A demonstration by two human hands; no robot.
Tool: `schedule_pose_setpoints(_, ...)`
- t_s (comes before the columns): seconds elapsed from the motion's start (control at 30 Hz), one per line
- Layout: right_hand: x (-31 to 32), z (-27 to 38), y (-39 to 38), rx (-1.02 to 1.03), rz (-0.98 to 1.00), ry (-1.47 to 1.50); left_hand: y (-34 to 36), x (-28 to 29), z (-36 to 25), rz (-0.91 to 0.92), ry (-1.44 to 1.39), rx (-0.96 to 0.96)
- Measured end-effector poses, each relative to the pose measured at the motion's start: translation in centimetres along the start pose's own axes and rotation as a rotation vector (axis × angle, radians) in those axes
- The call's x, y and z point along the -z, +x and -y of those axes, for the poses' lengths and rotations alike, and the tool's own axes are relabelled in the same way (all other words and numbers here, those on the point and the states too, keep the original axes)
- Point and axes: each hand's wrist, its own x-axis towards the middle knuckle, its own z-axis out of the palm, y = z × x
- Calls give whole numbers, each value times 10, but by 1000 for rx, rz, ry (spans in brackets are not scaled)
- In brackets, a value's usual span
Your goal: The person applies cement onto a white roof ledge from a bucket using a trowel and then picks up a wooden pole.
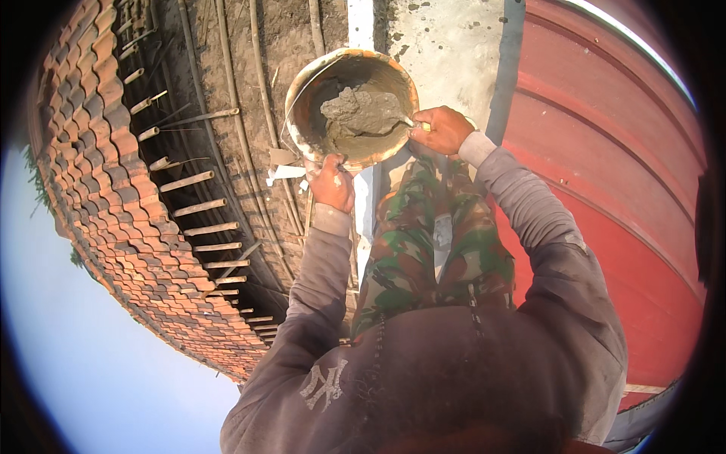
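In the head view, gripping with the left hand [331, 185] a round, mortar-smeared bucket [310, 70] at 12 o'clock, fingers clasped over its 7 o'clock rim. Grasping with the right hand [443, 130], fingers curled, the handle of a trowel [426, 127] at the bucket's 4 o'clock; blade hidden beneath thick, lumpy grey mortar [359, 110]. Pointing it toward 9 o'clock, long axis roughly 3-to-9.

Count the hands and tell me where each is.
2: the left hand on the near rim of the bucket, the right hand at its right edge, holding a tool dipped into the mortar.
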Motion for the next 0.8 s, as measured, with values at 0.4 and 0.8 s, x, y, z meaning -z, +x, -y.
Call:
schedule_pose_setpoints(0.4, -61, -19, 5, -79, 131, 345, -27, -36, 70, -201, -1419, 788)
schedule_pose_setpoints(0.8, -58, -187, 30, -298, -888, 773, -83, -33, 172, -225, -1431, 891)
